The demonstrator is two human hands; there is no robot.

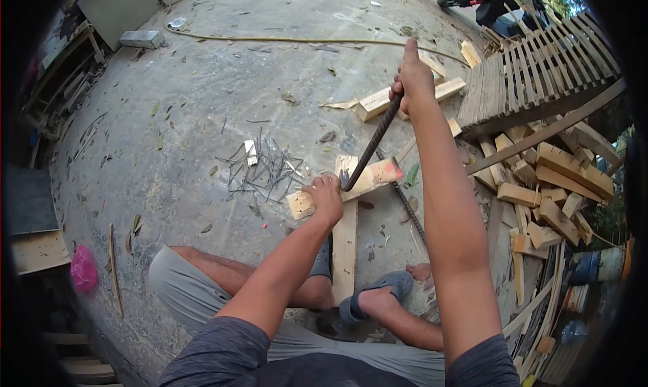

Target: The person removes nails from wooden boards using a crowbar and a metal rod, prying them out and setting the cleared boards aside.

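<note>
Right arm extended forward and up, near straight, right hand with its grip clamped round the top end of a ribbed steel bar, thumb pointing up. Bar is dark, twisted-rebar texture, slanting down-left; its lower tip sits at the joint of two pale planks. Left arm bent at the elbow, left hand palm down, fingers curled over and gripping the edge of the cross plank, just beside the bar tip. Cross plank is rough sawn softwood, lying diagonally over a long plank that runs back toward the person's feet, on the concrete floor. Person squats; a grey sandal rests next to the long plank. Second ribbed bar lies flat on the floor right of the planks. Loose heap of thin grey nails left of the cross plank. Pile of short wood offcuts at right, slatted pallet behind it. Floor is grey, cracked, littered with dry leaves.
</note>
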